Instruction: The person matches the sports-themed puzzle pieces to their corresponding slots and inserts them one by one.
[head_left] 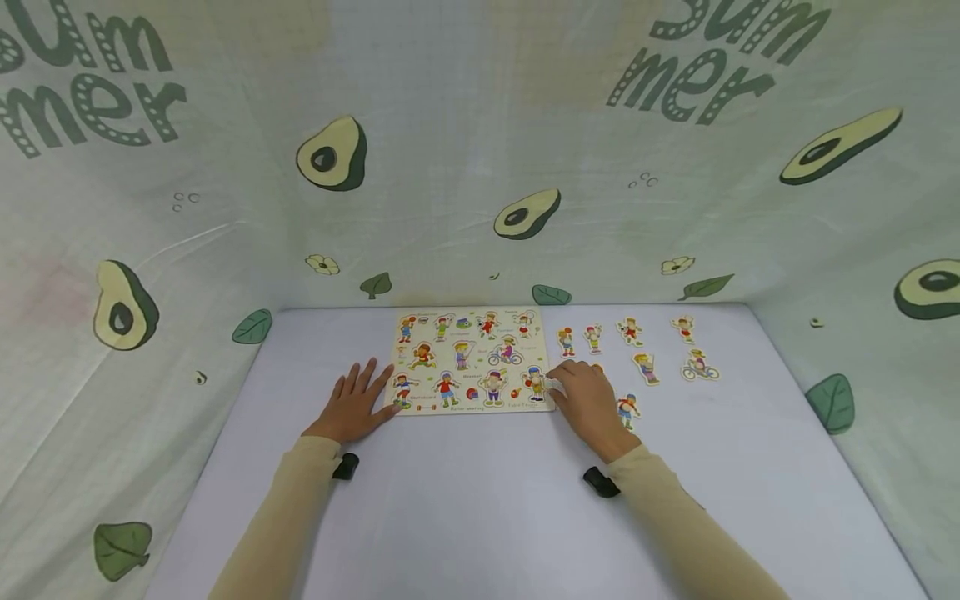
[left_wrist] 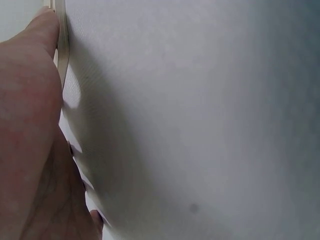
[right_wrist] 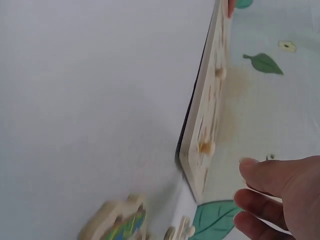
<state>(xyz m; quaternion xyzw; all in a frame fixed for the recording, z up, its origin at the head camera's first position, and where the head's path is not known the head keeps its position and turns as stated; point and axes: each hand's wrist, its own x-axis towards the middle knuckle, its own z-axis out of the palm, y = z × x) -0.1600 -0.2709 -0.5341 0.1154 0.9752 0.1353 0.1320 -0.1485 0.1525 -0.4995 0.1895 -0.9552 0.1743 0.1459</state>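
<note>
A wooden peg puzzle board [head_left: 540,350] printed with children playing sports lies at the back middle of the table. My left hand [head_left: 351,404] rests flat with spread fingers at its left edge, the thumb touching the lower left corner; the left wrist view shows this thumb [left_wrist: 45,30] against the board's side. Close to the lower right corner is my right hand [head_left: 588,404], fingers bent and parted, beside a child-shaped piece [head_left: 535,383]. In the right wrist view its thumb [right_wrist: 265,172] and fingers stand apart from a wooden knob [right_wrist: 206,147], with nothing between them.
Several loose child-shaped pieces lie right of the board, among them a cyclist [head_left: 699,367] and a skater [head_left: 627,410] beside my right hand. A cloth with avocado prints [head_left: 333,157] hangs behind and at both sides of the white table [head_left: 465,500].
</note>
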